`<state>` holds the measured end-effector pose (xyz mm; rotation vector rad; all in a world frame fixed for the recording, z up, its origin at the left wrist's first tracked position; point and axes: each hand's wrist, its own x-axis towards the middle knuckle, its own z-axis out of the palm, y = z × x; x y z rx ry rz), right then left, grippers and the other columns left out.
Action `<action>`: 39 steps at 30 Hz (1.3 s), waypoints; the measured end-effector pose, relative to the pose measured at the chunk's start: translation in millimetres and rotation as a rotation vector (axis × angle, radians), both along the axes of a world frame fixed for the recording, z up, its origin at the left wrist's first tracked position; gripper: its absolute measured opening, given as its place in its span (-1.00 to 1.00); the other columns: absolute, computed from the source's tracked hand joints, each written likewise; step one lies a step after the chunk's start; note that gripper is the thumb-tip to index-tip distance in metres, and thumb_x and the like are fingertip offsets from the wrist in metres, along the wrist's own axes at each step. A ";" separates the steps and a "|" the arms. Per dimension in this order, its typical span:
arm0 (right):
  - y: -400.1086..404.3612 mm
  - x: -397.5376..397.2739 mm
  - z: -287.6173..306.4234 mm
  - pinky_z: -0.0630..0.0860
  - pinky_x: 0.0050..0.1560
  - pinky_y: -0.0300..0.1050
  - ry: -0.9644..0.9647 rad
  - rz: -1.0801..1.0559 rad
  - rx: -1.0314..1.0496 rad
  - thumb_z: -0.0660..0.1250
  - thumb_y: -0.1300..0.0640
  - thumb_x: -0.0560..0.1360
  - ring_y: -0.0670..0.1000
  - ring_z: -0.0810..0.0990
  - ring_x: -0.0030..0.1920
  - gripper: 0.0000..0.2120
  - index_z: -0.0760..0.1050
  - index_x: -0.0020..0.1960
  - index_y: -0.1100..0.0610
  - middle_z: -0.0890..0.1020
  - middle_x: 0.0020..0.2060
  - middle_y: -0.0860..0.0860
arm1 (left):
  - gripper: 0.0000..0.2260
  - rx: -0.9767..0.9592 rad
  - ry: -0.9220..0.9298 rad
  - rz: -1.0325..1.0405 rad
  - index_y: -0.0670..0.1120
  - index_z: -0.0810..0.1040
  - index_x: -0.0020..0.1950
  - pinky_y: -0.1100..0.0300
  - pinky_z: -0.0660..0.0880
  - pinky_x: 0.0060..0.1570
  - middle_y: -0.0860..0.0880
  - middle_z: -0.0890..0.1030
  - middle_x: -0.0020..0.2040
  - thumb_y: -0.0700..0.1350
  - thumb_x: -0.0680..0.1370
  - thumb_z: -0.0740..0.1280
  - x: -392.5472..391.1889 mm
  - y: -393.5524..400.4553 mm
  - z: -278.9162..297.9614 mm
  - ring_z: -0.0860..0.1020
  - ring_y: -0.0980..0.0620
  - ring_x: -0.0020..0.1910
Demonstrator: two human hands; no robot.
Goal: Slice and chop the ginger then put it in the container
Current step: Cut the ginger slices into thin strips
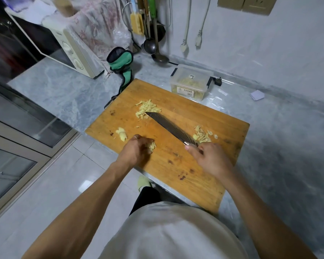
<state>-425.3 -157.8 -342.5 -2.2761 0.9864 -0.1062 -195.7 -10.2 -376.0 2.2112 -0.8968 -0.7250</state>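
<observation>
A wooden cutting board (176, 165) lies on the grey counter. My left hand (137, 148) grips a few ginger slices (152, 146) near the board's left edge. My right hand (208, 157) holds the handle of a dark knife (168, 126), whose tip points at a pile of chopped ginger strips (147, 109) at the board's far side. A whole ginger piece (122, 134) lies left of my left hand. More ginger scraps (202, 134) sit by the knife's heel. The clear plastic container (191, 82), holding chopped ginger, stands beyond the board.
A microwave (71, 53) stands at the back left, with a green and black pouch (121, 60) beside it. Ladles (153, 45) hang on the back wall. A black plug (217, 81) lies right of the container, and folded paper (257, 95) farther right.
</observation>
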 end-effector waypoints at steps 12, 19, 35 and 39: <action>1.2 14.3 2.3 0.16 -0.42 -0.10 -0.097 -0.016 0.155 0.18 -0.32 0.56 -0.04 0.22 -0.47 -0.45 0.20 -0.36 0.08 0.26 -0.48 -0.04 | -0.69 0.277 -0.413 -0.727 -0.05 0.51 0.40 0.20 0.27 0.40 -0.08 0.38 0.46 -0.15 0.67 0.20 28.2 -18.8 8.8 0.38 -0.03 0.40; -14.5 34.5 14.6 0.27 -0.38 -0.08 -0.049 -0.095 0.162 0.17 -0.29 0.59 -0.03 0.34 -0.46 -0.45 0.27 -0.38 0.09 0.37 -0.48 -0.02 | -0.83 0.144 -0.178 -0.502 0.03 0.61 0.16 0.33 0.47 0.07 -0.09 0.55 0.21 -0.12 0.65 0.26 61.7 -47.5 1.3 0.56 -0.06 0.12; -21.1 58.4 27.3 0.52 -0.24 0.00 -0.061 -0.119 0.167 -0.01 -0.44 0.45 0.05 0.56 -0.42 -0.24 0.46 -0.37 0.23 0.57 -0.46 0.10 | -0.75 0.045 -0.401 -0.239 0.02 0.63 0.22 0.25 0.53 0.01 -0.05 0.62 0.19 -0.22 0.59 0.33 103.8 -74.6 0.2 0.61 -0.01 -0.01; -18.0 58.5 25.7 0.56 -0.16 0.06 -0.085 -0.105 0.140 0.03 -0.41 0.52 0.15 0.62 -0.32 -0.21 0.50 -0.28 0.32 0.63 -0.37 0.19 | -0.79 0.042 -0.411 -0.208 0.01 0.68 0.14 0.15 0.60 -0.08 -0.04 0.68 0.08 -0.19 0.57 0.36 106.0 -74.1 12.8 0.62 0.00 -0.09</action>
